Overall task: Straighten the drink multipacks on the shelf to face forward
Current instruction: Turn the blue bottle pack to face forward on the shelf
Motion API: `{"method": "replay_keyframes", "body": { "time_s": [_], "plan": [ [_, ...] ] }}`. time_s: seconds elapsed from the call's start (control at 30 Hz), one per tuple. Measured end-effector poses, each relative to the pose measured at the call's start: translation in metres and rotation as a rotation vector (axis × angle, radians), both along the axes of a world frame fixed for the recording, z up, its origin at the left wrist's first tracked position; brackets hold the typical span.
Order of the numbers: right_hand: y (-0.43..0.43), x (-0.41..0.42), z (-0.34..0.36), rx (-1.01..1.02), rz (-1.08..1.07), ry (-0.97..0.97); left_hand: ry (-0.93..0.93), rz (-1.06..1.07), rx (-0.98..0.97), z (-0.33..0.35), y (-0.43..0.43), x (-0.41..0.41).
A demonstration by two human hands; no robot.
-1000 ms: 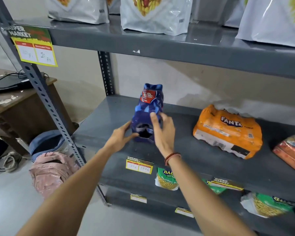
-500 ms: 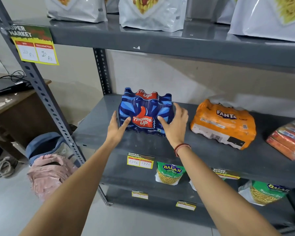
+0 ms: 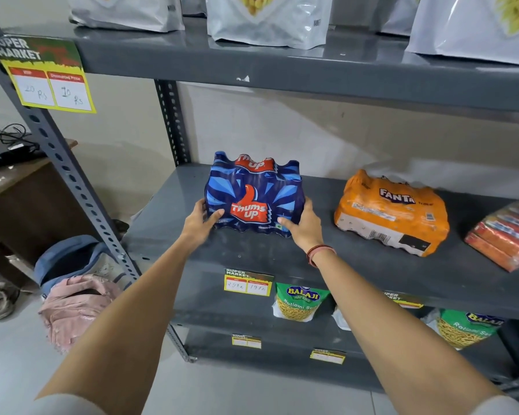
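A blue Thums Up multipack (image 3: pixel 253 194) stands upright on the grey middle shelf (image 3: pixel 282 253), its broad logo side facing me. My left hand (image 3: pixel 200 221) grips its lower left corner and my right hand (image 3: pixel 301 224) grips its lower right corner. To the right, an orange Fanta multipack (image 3: pixel 391 211) lies tilted on its side, turned at an angle. At the far right edge lies a red multipack (image 3: pixel 507 235), also at an angle and partly cut off by the frame.
The upper shelf (image 3: pixel 282 64) carries white snack bags (image 3: pixel 267 19). Green Balaji snack bags (image 3: pixel 300 301) sit on the shelf below. A slotted upright (image 3: pixel 72 181) stands at left, with a pink bag (image 3: pixel 75 307) on the floor and a wooden desk (image 3: pixel 15 193) behind.
The blue multipack has been turned from end-on to broad side forward and set upright. Both hands have shifted to its lower corners.
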State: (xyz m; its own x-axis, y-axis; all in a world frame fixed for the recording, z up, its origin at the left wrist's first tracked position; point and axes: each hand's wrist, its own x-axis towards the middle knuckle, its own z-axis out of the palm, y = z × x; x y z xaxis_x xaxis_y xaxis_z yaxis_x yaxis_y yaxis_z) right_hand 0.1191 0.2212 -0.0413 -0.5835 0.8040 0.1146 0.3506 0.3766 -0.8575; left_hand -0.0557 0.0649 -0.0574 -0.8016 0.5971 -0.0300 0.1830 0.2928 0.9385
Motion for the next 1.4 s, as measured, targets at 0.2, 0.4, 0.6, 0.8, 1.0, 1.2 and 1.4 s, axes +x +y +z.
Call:
{"method": "replay_keyframes", "body": {
  "time_s": [0.2, 0.4, 0.6, 0.8, 1.0, 1.2, 1.4],
  "plan": [
    [-0.008, -0.001, 0.0, 0.023, -0.005, -0.009, -0.006, 0.011, 0.003, 0.001, -0.005, -0.001],
    [-0.025, 0.007, -0.005, 0.023, -0.009, 0.0, -0.013, 0.05, -0.011, -0.004, -0.023, 0.005],
    [-0.049, 0.016, -0.007, 0.072, 0.015, 0.028, -0.002, 0.061, 0.017, -0.009, -0.049, 0.01],
    [-0.069, 0.02, -0.012, 0.107, 0.03, 0.034, 0.026, 0.088, 0.01, -0.013, -0.071, 0.016],
    [-0.082, 0.024, -0.017, 0.122, 0.041, 0.05, 0.05, 0.109, 0.022, -0.016, -0.088, 0.025],
    [-0.086, 0.025, -0.018, 0.152, 0.036, 0.049, 0.088, 0.104, -0.015, -0.014, -0.09, 0.024],
    [-0.083, 0.026, -0.017, 0.167, 0.056, 0.037, 0.078, 0.08, -0.042, -0.011, -0.089, 0.018]
  ]
}}
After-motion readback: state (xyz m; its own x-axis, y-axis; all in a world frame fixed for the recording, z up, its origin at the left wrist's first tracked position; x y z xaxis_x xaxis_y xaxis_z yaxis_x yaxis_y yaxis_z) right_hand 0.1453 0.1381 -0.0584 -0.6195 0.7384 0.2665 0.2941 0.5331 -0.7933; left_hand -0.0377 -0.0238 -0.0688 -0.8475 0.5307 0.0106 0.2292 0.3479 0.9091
